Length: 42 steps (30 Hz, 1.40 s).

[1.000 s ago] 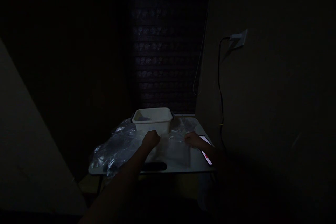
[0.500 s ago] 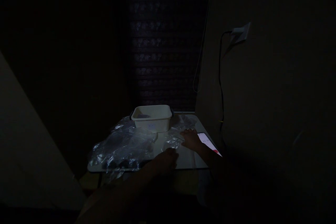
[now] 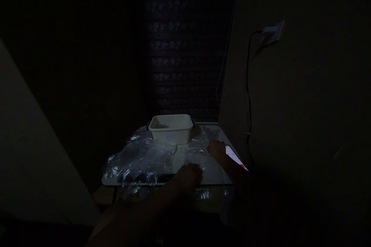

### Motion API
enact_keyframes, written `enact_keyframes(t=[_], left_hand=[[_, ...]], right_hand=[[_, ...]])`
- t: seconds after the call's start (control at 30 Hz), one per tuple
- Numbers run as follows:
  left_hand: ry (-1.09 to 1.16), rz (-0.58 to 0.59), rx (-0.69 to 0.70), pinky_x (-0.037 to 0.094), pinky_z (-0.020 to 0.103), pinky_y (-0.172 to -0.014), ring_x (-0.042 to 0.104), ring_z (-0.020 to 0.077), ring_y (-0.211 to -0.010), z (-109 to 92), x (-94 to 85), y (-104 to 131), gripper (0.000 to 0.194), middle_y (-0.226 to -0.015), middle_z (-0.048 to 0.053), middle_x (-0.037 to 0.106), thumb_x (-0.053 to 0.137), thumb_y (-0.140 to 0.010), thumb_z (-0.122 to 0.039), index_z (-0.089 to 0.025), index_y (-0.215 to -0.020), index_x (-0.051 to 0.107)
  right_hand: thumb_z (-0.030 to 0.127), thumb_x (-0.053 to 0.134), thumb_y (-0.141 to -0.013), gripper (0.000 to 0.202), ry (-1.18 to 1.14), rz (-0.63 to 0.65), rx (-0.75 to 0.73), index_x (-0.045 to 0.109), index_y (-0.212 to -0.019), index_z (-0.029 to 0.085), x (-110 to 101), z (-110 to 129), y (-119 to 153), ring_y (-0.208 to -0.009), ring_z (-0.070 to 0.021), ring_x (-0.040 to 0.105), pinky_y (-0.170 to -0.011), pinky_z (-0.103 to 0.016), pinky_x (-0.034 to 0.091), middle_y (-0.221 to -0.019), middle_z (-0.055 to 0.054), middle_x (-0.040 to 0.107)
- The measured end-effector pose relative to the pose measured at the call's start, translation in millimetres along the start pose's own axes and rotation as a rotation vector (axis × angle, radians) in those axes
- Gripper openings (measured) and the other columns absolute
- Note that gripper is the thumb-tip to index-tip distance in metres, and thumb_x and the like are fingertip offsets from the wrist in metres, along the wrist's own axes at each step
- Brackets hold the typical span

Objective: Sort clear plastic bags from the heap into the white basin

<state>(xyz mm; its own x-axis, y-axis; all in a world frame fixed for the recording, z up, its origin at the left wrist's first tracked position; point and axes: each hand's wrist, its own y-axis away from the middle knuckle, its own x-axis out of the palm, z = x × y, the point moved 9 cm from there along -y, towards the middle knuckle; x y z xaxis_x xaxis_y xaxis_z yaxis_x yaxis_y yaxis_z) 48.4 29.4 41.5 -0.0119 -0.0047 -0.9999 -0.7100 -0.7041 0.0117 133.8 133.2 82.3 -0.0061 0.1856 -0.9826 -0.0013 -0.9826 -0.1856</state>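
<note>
The scene is very dark. Near the front edge of the small white table point(image 3: 181, 158), my left hand point(image 3: 189, 173) is closed on the near side of a clear plastic bag point(image 3: 197, 156). My right hand point(image 3: 216, 148), also closed, grips the bag's far right side, beside a lit phone point(image 3: 236, 158). Between the two hands the film lies fairly flat on the tabletop, and its exact edges are hard to make out. To the left spreads a larger heap of crumpled clear plastic point(image 3: 142, 158).
A white tub point(image 3: 171, 135) with dark handles stands at the back of the table, something greyish inside it. Behind hangs a dark blind point(image 3: 168, 61). On the right wall a black cable point(image 3: 248, 85) runs down from a socket point(image 3: 272, 32).
My right hand's fingers have closed more tightly and moved slightly right. The plastic between my hands is flatter, and some film now shows below the front edge. The view has shifted a little.
</note>
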Motion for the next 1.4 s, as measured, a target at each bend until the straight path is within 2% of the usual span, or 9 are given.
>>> enact_keyframes(t=[0.1, 0.27, 0.4, 0.57, 0.73, 0.9, 1.03, 1.27, 1.4], left_hand=[[-0.099, -0.041, -0.056, 0.037, 0.034, -0.061, 0.046, 0.021, -0.078, 9.1, -3.5, -2.7, 0.025, -0.087, 0.011, 0.049, 0.026, -0.074, -0.022, -0.013, -0.088, 0.045], [-0.138, -0.055, -0.087, 0.036, 0.035, -0.062, 0.044, 0.0219, -0.081, 11.9, -4.3, 3.0, 0.028, -0.091, 0.011, 0.047, 0.032, -0.071, -0.032, -0.015, -0.09, 0.043], [-0.104, -0.006, -0.161, 0.032, 0.04, -0.067, 0.038, 0.0257, -0.091, 17.5, -2.3, 7.0, 0.044, -0.104, 0.014, 0.041, 0.034, -0.068, -0.043, -0.015, -0.101, 0.038], [-0.121, 0.039, -0.303, 0.023, 0.047, -0.074, 0.03, 0.032, -0.099, 28.9, -1.9, 12.4, 0.062, -0.111, 0.018, 0.035, 0.038, -0.06, -0.054, -0.012, -0.106, 0.036], [-0.104, -0.006, -0.23, 0.02, 0.049, -0.075, 0.028, 0.0308, -0.101, 23.5, -4.4, 12.4, 0.052, -0.109, 0.014, 0.039, 0.021, -0.07, -0.052, -0.017, -0.105, 0.039], [-0.107, 0.001, -0.176, 0.019, 0.049, -0.076, 0.027, 0.0287, -0.102, 20.4, -0.1, 11.1, 0.049, -0.112, 0.012, 0.036, 0.027, -0.069, -0.049, -0.02, -0.108, 0.034], [-0.093, 0.007, -0.145, 0.017, 0.05, -0.077, 0.026, 0.0292, -0.102, 16.8, 1.4, 11.2, 0.05, -0.113, 0.012, 0.035, 0.028, -0.069, -0.049, -0.021, -0.11, 0.033], [-0.102, -0.005, -0.149, 0.015, 0.052, -0.077, 0.028, 0.0298, -0.101, 15.6, -3.6, 12.6, 0.05, -0.111, 0.014, 0.037, 0.027, -0.069, -0.05, -0.022, -0.11, 0.033], [-0.113, -0.012, -0.155, 0.013, 0.053, -0.076, 0.026, 0.031, -0.103, 15.7, -3.9, 12.7, 0.052, -0.112, 0.015, 0.036, 0.028, -0.068, -0.051, -0.023, -0.112, 0.032]], right_hand=[[0.025, 0.035, -0.067, 0.026, -0.032, 0.037, -0.059, 0.057, -0.073, 0.014, -0.1, 2.6, 5.5, -0.073, -0.0188, 0.052, -0.059, -0.028, 0.033, -0.08, -0.011, 0.058], [0.029, 0.037, -0.065, 0.023, -0.161, 0.144, -0.228, 0.057, -0.071, 0.017, 11.0, 20.9, 15.4, -0.073, -0.0183, 0.052, -0.054, -0.024, 0.034, -0.078, -0.008, 0.058], [0.018, 0.043, -0.06, 0.019, -0.291, 0.176, -0.116, 0.056, -0.074, 0.018, 20.7, 8.4, 9.6, -0.08, -0.0187, 0.05, -0.061, -0.025, 0.034, -0.084, -0.008, 0.057], [0.022, 0.047, -0.058, 0.011, -0.431, 0.267, -0.028, 0.055, -0.063, 0.017, 36.9, -1.2, 4.1, -0.072, -0.0192, 0.052, -0.055, -0.026, 0.036, -0.07, -0.008, 0.058], [0.022, 0.047, -0.058, 0.016, -0.659, 0.38, -0.055, 0.048, -0.044, 0.014, 44.8, 13.4, 5.7, -0.049, -0.0126, 0.05, -0.045, -0.022, 0.036, -0.044, -0.001, 0.051], [0.021, 0.041, -0.061, 0.014, -0.878, 0.351, -0.055, 0.052, -0.059, 0.014, 35.4, 20.7, 8.1, -0.046, -0.0078, 0.047, -0.044, -0.019, 0.036, -0.051, 0.002, 0.052], [0.024, 0.045, -0.059, 0.023, -1.089, 0.271, 0.038, 0.054, -0.078, 0.013, 27.3, 11.7, 4.6, -0.056, -0.0116, 0.051, -0.049, -0.023, 0.038, -0.064, -0.002, 0.057], [0.007, 0.039, -0.057, 0.035, -0.691, -0.095, 0.003, 0.052, -0.089, 0.016, -2.6, -15.3, -3.4, -0.092, -0.0184, 0.042, -0.074, -0.028, 0.031, -0.098, -0.007, 0.05], [0.013, 0.039, -0.061, 0.024, -0.388, 0.015, -0.229, 0.056, -0.077, 0.018, 7.8, 6.6, 7.2, -0.079, -0.0151, 0.048, -0.066, -0.023, 0.033, -0.084, -0.005, 0.056]])
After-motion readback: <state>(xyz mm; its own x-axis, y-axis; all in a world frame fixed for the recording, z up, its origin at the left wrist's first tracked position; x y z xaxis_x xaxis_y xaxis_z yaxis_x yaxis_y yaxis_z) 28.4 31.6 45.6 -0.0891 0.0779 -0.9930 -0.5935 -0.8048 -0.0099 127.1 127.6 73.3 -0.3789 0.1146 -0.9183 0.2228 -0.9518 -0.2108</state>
